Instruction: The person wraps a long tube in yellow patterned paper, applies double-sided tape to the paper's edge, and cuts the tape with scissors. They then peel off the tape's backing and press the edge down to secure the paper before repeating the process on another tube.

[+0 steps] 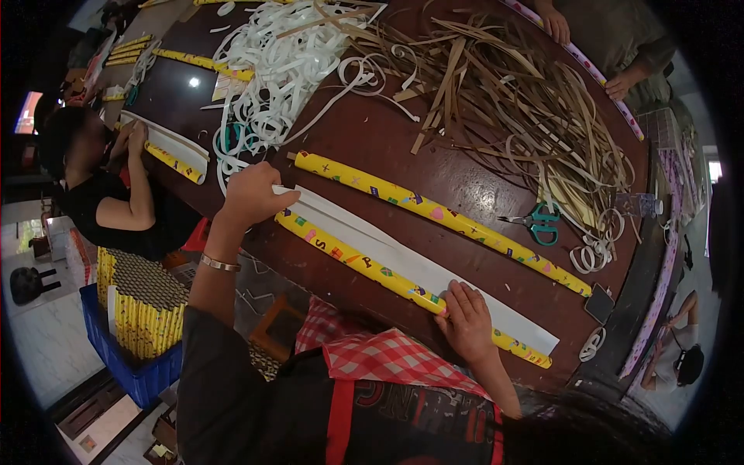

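Observation:
A partly unrolled yellow patterned wrapping paper roll (364,267) lies along the table edge before me, the paper's white underside (411,260) facing up. At its left end my left hand (252,195) is closed, fingers curled and thumb over the paper's edge. My right hand (467,322) rests with its fingers stretched out across the roll, toward the right end. Beyond the white sheet, a second yellow roll (442,219), fully rolled, lies nearly parallel. Turquoise-handled scissors (535,223) sit behind it.
Heaps of white strips (279,70) and brown strips (496,101) cover the far table (349,147). A phone (599,304) lies at right. One co-worker (116,178) handles yellow paper at left; another's hands (618,84) hold a pink roll. A blue crate (147,372) holds many rolls.

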`<state>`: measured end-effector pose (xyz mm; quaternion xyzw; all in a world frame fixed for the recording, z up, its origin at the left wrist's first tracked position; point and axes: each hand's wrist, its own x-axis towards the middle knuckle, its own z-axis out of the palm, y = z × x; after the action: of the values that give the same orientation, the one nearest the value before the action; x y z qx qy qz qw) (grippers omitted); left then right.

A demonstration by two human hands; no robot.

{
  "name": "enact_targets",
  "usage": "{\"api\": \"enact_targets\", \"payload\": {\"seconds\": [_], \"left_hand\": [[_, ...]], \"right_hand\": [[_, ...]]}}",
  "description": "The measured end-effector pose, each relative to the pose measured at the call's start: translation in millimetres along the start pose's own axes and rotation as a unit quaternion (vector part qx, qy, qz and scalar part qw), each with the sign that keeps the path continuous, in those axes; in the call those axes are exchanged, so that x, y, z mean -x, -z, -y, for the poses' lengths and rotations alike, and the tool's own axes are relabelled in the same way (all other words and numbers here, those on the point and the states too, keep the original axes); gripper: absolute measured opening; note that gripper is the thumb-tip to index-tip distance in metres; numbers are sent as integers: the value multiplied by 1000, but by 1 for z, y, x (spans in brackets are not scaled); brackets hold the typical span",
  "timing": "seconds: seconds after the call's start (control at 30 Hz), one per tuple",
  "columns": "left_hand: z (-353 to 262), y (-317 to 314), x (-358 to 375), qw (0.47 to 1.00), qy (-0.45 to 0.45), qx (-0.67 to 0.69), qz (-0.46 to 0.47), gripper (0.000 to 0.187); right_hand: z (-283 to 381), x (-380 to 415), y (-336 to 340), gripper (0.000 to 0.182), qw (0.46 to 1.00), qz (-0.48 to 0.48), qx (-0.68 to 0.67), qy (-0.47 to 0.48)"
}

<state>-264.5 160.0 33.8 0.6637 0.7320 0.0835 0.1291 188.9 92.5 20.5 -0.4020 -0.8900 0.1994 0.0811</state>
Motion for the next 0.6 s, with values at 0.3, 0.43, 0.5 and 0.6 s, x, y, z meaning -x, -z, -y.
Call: {"api": "enact_targets", "payload": {"seconds": [0.3, 0.43, 0.5, 0.6], "left_hand": [[-22, -1, -5, 989, -2, -147, -14, 37], [-22, -4, -4, 986, -10, -161, -36, 37], [-17, -8, -2, 988, -20, -147, -49, 37], [-10, -6, 2, 992, -36, -106, -65, 37]], "right_hand": [[1, -2, 3, 51, 1000, 15, 1, -5], [1, -2, 2, 51, 1000, 16, 1, -7], [1, -2, 2, 54, 1000, 4, -1, -7], [1, -1, 2, 53, 1000, 2, 0, -8]]}}
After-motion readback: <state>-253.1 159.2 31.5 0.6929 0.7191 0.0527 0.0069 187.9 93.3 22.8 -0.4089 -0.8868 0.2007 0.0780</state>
